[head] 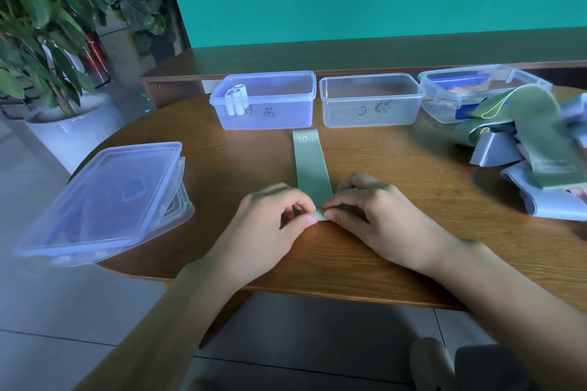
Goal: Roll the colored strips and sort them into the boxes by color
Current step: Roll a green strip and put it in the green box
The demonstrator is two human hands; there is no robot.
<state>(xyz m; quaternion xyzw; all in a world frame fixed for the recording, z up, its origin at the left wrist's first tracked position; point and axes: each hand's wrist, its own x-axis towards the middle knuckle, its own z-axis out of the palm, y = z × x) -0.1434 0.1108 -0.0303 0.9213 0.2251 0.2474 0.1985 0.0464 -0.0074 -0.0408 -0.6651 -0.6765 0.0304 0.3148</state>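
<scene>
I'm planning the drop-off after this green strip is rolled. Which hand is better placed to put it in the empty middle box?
Probably the right hand: the empty middle box stands slightly right of the green strip, on that hand's side. The left hand sits nearer the left box, which holds white rolls.

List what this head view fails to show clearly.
- Near end of the green strip: covered by the left hand and right hand.
- Handwritten labels on the left box and middle box: illegible.
- Strip pile: cut off by the right edge, blurred.
</scene>
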